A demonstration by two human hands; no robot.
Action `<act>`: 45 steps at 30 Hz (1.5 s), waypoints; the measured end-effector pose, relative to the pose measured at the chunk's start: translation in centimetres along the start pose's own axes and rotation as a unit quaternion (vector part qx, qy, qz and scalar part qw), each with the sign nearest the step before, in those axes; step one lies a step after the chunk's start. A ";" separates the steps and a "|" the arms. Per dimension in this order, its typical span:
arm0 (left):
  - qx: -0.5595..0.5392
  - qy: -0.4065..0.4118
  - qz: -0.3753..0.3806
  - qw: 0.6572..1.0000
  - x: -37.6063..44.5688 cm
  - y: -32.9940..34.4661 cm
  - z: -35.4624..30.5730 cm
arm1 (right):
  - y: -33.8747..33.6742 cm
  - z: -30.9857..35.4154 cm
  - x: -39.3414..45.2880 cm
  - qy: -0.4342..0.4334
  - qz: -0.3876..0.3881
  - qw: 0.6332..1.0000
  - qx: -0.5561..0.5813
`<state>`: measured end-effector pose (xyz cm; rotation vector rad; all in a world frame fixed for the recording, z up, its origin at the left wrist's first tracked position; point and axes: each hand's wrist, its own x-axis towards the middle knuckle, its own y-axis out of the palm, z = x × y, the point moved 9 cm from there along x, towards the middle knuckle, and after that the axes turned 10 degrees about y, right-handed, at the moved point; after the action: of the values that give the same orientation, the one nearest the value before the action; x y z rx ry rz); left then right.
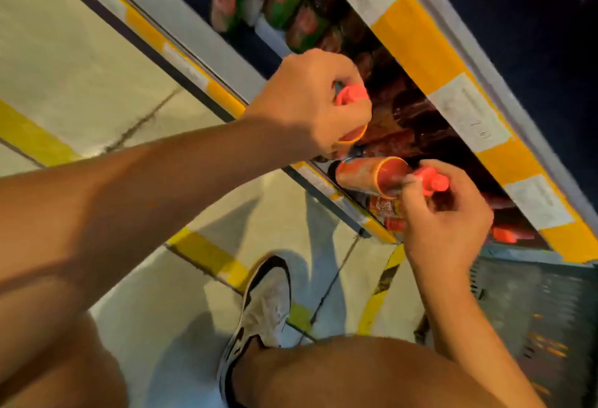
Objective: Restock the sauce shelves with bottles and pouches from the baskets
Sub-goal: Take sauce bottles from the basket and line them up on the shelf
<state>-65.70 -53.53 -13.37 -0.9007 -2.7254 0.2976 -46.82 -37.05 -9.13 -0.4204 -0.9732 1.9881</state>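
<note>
At the shelf mouth, the left hand [310, 100] was curled tight round a red bottle [351, 97], whose pink cap poked out between thumb and fingers and whose orange-rimmed base showed under the palm. Just below and to the right, the right hand [448, 213] pinched the pink cap of a second bottle [372, 178], which lay tilted almost on its side with its body pointing back toward the left hand; the two bottles were near each other but apart. Behind both hands the shelf [417, 42] ran slantwise across the view, its yellow edge strip carrying white price tags [469, 110]. Dark red sauce packs filled the row behind the hands, too blurred to tell apart, and green-and-red bottles [291, 6] stood farther along the same shelf. A lower shelf edge [207, 84], also yellow, crossed beneath the left wrist. A grey basket [534, 304] sat at the right, below the shelf; its contents were blurred. Below the arms were the pale floor [64, 61] with yellow tape, a white and black shoe [262, 307], and a bare knee [372, 372].
</note>
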 end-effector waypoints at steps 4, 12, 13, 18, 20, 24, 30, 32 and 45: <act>0.044 0.035 0.057 0.997 2.2 3.7 0.1 | 0.8 -1.2 1.3 -0.029 -0.017 0.998 -0.051; 0.083 0.070 0.102 0.989 3.7 8.8 1.0 | 1.6 -3.4 2.8 0.001 -0.027 0.998 -0.048; 0.079 0.074 0.103 0.989 3.7 9.1 1.1 | 1.6 -3.8 3.1 0.016 -0.030 0.999 -0.039; 0.130 0.076 0.161 0.976 2.6 11.8 3.1 | 3.4 -6.8 3.2 0.105 0.014 0.994 -0.017; 0.163 0.072 0.177 0.968 1.8 12.6 4.1 | 3.9 -7.9 3.1 0.108 0.022 0.993 -0.035; 0.132 0.047 0.173 0.975 0.7 13.7 5.6 | 4.8 -9.4 2.6 0.098 0.037 0.992 -0.068; 0.127 -0.042 0.130 0.982 0.0 14.1 8.0 | 7.2 -12.3 2.6 0.145 0.055 0.986 -0.065; 0.126 -0.053 0.128 0.982 -0.1 14.2 8.2 | 7.9 -13.0 2.7 0.148 0.058 0.984 -0.075; 0.184 -0.056 0.150 0.970 -0.8 15.6 7.3 | 8.3 -14.5 3.3 0.192 -0.001 0.981 -0.015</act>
<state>-58.70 -42.57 -24.64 -1.2062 -2.4954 0.9039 -44.59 -30.15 -24.53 -0.7866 -0.7562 1.8009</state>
